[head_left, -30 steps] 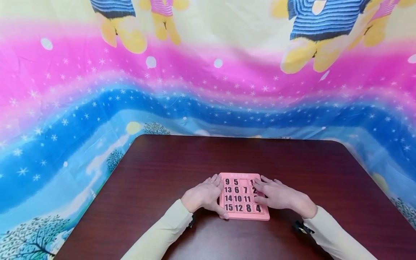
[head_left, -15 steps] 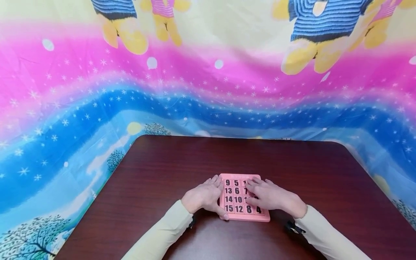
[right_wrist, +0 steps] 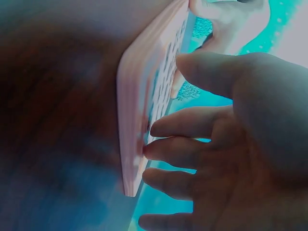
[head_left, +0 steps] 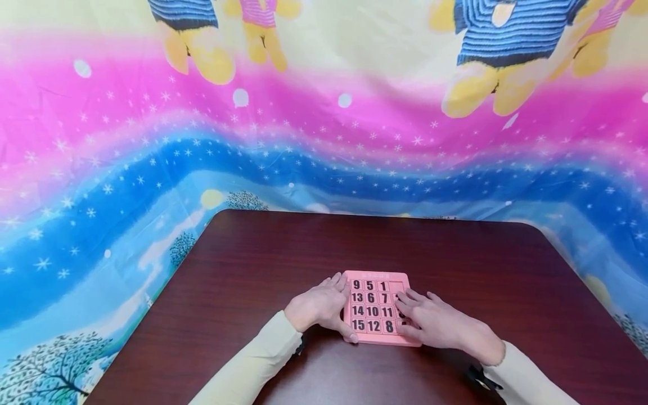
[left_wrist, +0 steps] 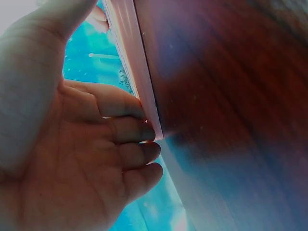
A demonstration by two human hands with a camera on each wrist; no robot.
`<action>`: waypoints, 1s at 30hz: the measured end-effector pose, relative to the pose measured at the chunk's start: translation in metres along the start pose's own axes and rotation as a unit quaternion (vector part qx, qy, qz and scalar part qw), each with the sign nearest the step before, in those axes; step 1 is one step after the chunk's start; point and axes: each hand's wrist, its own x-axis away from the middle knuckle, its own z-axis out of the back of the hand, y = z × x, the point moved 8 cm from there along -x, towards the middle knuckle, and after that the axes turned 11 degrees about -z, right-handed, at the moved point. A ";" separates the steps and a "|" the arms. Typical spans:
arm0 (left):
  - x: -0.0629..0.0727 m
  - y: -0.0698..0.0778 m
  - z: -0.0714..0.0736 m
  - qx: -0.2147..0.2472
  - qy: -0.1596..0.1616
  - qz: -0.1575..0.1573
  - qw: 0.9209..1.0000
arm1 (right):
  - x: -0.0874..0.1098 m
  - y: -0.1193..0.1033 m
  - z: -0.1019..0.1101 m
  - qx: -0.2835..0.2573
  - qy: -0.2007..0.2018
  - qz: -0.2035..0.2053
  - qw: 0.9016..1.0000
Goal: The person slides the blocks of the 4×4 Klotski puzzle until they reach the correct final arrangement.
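1. Right hand (head_left: 440, 323) has slipped off the board's (head_left: 385, 338) third column, back to its right-hand column and down toward its near right corner.
2. Look at those fingers: spread and nearly straight, pinching nothing, their tips over the board's right column, with the thumb beside tile 8 (head_left: 389, 326) in the board's near row. Whether each tip is pressing, I can't tell.
3. Left hand (head_left: 320, 304) hasn't budged! Fingers only gently bent and lying along the board's left edge, thumb at the board's near left corner; it braces without wrapping round.
4. And there's the play: tile 1 (head_left: 383, 286) has gone one place left, so the board's far row now reads 9, 5, 1, and the slot (head_left: 397, 285) has jumped to the board's far right corner.
5. What that means, as I read it: the far row has closed up, and the room to slide is now beside tile 1 and at the head of the board's right column, where fingers hide much of the numbers.
6. The board itself lies flat, between both hands, just about where it was, on the dark table (head_left: 283, 242).
7. Farther out, beyond the board, the bright cloth (head_left: 354, 135) hangs behind everything.
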 end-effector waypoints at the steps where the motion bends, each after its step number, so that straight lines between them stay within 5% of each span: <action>1: 0.000 0.000 0.000 -0.002 0.000 0.001 1.000 | 0.001 0.001 -0.001 -0.001 0.000 -0.001 1.000; 17: -0.002 0.001 0.005 0.001 -0.002 -0.001 1.000 | -0.019 0.018 -0.001 -0.020 -0.015 -0.035 0.999; 30: 0.000 0.002 0.003 0.012 0.004 -0.003 1.000 | -0.023 0.011 0.001 0.003 -0.003 -0.019 1.000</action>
